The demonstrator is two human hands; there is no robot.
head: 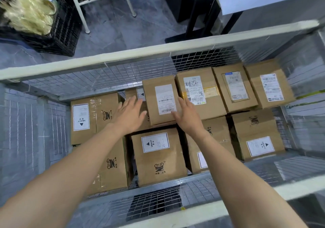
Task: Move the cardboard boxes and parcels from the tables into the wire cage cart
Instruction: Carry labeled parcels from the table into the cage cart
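The brown cardboard box with a white barcode label [161,101] lies inside the grey wire cage cart [123,55], on the upper layer, between the two hands. The left hand [130,115] is just beside the box's left edge and the right hand [186,117] just beside its right edge.

Both hands are released: fingers straight, slightly spread, grasping nothing. The right thumb overlaps the box's near right corner. Whether either hand actually touches the cardboard cannot be told.

The box rests flat, label face up. Its long axis runs near to far, with the far end angled slightly left.

To its right sits a brown cardboard box with a handwritten label [198,94]. Nearer and lower stands a brown carton marked HEAVY [158,157].
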